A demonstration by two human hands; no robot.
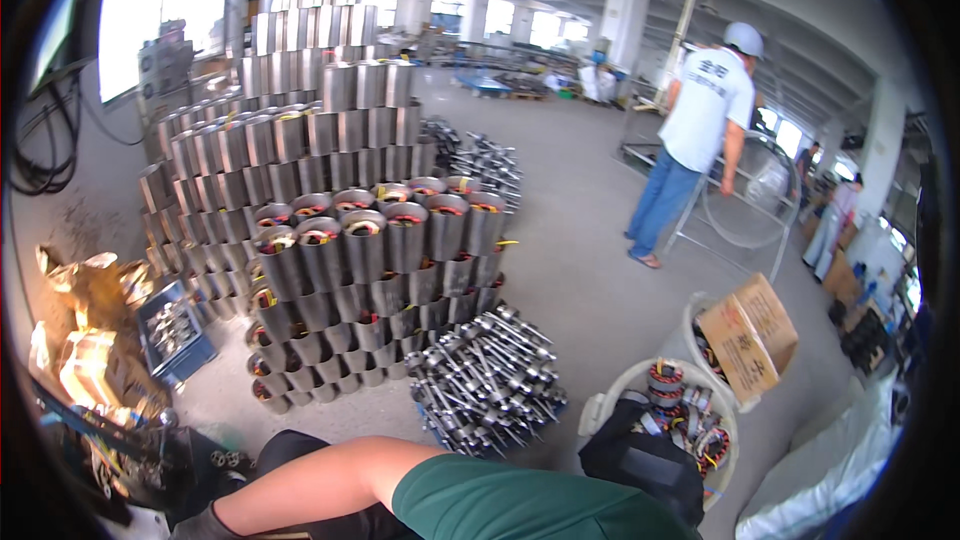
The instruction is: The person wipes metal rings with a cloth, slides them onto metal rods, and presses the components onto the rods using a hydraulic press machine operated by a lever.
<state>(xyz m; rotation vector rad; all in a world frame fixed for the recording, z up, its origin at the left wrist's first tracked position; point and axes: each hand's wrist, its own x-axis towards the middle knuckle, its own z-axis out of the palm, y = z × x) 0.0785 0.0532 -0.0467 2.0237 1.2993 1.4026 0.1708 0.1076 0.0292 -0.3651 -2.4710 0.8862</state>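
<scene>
My right arm, in a green sleeve, crosses the lower edge toward the lower left. At its end my right hand (200,525), in a dark grey glove, is cut off by the lower edge, so its fingers are hidden. It is nearest to dark machinery (190,465) in the lower left corner. My left hand is out of view. Beyond the arm stand stacked metal motor housings (365,240), the top ones holding windings with coloured wires. A pile of rotors with steel shafts (487,380) lies beside them.
Right of my arm are a pale tub (600,402) of wound stators, a black cloth-like item (640,455) and a cardboard box (745,335). A blue crate (180,335) of metal parts lies left. Farther off, a person (700,120) in cap and jeans stands by a metal-framed cart (735,210).
</scene>
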